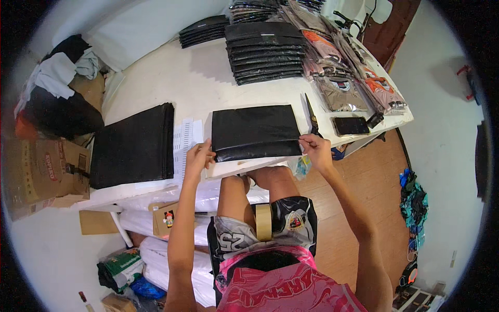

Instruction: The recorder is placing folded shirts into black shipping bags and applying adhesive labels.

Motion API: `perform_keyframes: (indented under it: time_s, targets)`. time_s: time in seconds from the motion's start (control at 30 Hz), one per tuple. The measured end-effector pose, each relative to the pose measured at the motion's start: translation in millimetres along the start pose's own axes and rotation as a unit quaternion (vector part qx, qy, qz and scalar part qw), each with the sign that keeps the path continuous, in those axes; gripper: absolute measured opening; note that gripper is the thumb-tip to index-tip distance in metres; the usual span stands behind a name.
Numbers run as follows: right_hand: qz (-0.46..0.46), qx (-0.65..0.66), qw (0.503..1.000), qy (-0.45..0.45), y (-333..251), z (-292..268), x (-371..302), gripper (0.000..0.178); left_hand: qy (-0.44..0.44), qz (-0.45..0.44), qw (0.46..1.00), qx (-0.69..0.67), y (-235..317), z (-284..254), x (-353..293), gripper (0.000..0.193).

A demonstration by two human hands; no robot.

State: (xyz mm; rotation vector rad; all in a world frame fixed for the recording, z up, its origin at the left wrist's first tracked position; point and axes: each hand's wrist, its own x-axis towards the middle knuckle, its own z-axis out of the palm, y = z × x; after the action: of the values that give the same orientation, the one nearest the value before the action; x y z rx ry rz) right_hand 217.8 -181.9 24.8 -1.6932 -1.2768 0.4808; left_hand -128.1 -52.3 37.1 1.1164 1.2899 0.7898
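Note:
A flat black plastic mailing bag (254, 125) lies on the white table in front of me, with a folded strip along its near side. At its near left corner, my left hand (198, 158) pinches the edge with curled fingers. My right hand (316, 148) grips the right edge between thumb and fingers, close to the end of the fold. Left of the bag are sheets of printed paper (185, 140), partly covered by a stack of flat black bags (135, 148). Scissors (311, 115) lie just beyond my right hand, blades pointing away.
Toward the back stands a tall pile of black packets (266, 57). Clear-bagged garments (340, 96) and a phone (350, 126) occupy the table's right side. A cardboard box (44, 174) stands at the left end. A tape roll (263, 222) rests on my lap, below the table's near edge.

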Motion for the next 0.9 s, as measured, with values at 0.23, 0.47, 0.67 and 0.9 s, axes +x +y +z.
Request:
perform_keyframes:
  time_s: [0.23, 0.47, 0.67, 0.9]
  targets:
    - [0.004, 0.106, 0.994, 0.004, -5, 2, 4, 0.010, -0.049, 0.002, 0.999, 0.010, 15, 3, 38, 0.025]
    - [0.003, 0.092, 0.996, 0.010, 4, 10, -5, 0.013, 0.026, 0.099, 0.994, -0.029, -12, 14, 31, 0.014]
    - [0.074, 0.157, 0.985, 0.002, -7, 5, -1, 0.027, 0.036, 0.015, 0.999, 0.020, 2, 12, 9, 0.019]
    - [0.139, 0.205, 0.969, 0.001, 3, 6, 14, 0.022, 0.043, 0.049, 0.998, -0.013, -16, 8, 2, 0.011]
